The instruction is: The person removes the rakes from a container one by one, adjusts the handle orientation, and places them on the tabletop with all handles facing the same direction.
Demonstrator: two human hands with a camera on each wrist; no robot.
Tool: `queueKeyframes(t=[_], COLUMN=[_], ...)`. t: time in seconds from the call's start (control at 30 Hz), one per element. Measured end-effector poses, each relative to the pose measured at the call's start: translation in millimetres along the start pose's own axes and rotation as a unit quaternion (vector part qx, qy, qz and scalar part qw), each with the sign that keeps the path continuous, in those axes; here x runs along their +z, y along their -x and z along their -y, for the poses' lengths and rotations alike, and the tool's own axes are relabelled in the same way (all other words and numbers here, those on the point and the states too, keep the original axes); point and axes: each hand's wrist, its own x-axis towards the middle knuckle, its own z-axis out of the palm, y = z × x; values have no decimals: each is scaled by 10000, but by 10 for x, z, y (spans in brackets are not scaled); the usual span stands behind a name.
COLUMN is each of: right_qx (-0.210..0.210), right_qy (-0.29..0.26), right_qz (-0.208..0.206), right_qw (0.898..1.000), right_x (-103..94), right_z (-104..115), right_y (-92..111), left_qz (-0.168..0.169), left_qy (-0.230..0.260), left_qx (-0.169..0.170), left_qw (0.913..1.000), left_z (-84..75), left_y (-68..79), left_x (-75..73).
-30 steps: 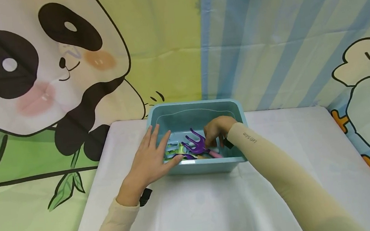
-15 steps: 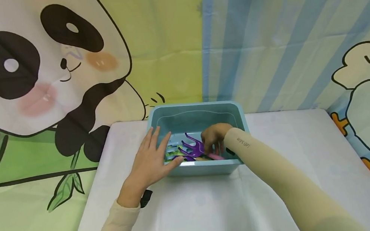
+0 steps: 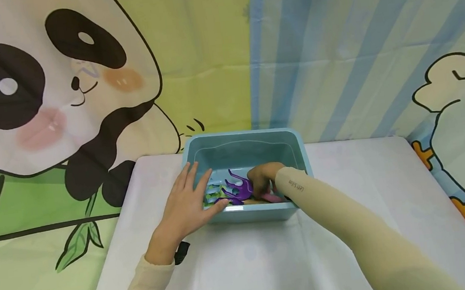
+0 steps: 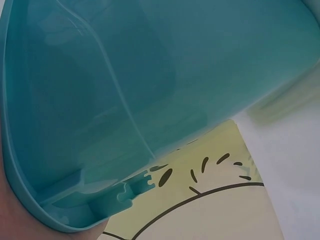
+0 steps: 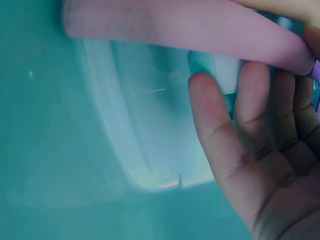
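Observation:
My right hand (image 3: pixel 263 177) is down inside a blue-green plastic bin (image 3: pixel 250 214), at a hand rake with a purple tined head (image 3: pixel 242 189) and a pink handle (image 5: pixel 175 24). In the right wrist view, the handle runs between the thumb side of the hand and the curled fingers (image 5: pixel 254 90), close to its purple end. My left hand (image 3: pixel 184 203) lies over the bin's front left corner. Its fingers are spread and straight, with the thumb along the front rim.
Green and yellow pieces (image 3: pixel 215 195) and a second purple item (image 3: pixel 235 202) lie on the bin floor at the left. The bin stands on a white-covered table (image 3: pixel 245 266), against a cloth backdrop (image 3: pixel 206 58) with a printed panda.
My right hand has moved left and lower in the bin, and the rake has shifted left with it. The left hand stays at the corner.

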Motion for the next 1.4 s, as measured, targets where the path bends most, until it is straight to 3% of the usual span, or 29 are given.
queueKeyframes(t=[0.37, 0.5, 0.67, 0.77, 0.97, 1.13, 1.4], right_qx=[-611, -644, -588, -630, -770, -789, -855], right_qy=[-402, -829, -1577, -1760, -1753, -1566, -1363], right_qz=[-171, 197, 827, 1084, 1239, 1211, 836], right_qw=[9972, 9943, 9823, 9764, 9736, 9770, 9834], right_x=[-82, -112, -120, -135, -201, -268, -479], right_z=[-66, -77, -106, -108, -69, -50, -33], right_y=[37, 59, 51, 36, 38, 95, 360], left_qz=[-110, -119, -104, -64, -4, -36, 42], left_qy=[-45, 28, 34, -10, -14, -55, -44], left_qx=[-10, -8, -3, -30, -76, -14, -37], left_qw=[9999, 9999, 9999, 10000, 10000, 10000, 10000], left_z=[10, 4, -11, -7, 9, 12, 3], left_y=[7, 0, -13, -9, 17, 12, 4], left_x=[49, 38, 28, 28, 9, 2, 15])
